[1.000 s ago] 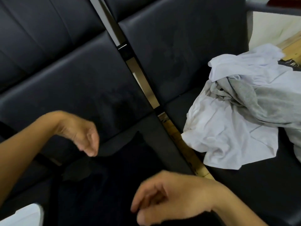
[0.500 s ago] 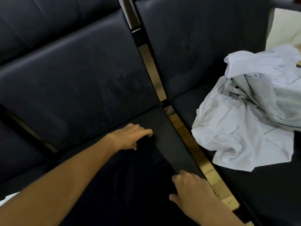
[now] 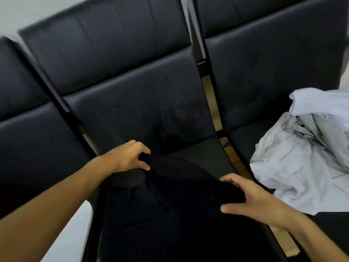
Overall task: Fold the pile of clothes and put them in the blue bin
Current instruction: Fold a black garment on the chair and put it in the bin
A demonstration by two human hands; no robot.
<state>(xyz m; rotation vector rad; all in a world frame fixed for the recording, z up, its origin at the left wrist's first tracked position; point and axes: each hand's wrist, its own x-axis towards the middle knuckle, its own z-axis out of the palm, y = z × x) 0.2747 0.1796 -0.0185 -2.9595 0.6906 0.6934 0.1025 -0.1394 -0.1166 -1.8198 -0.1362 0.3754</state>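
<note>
A row of black padded leather seats (image 3: 132, 95) with stitched back panels runs across the room, joined by dark metal frame bars (image 3: 200, 59). Pale grey floor (image 3: 69, 235) shows beneath the seat edge, and light wooden flooring (image 3: 283, 241) through the gap between seats.

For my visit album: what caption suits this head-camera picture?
Left hand and right hand grip a black garment on a black seat, beside a pale clothes pile.

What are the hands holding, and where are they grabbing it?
Both hold the black cloth: left hand pinches its far edge, right hand grips the right edge.
</note>
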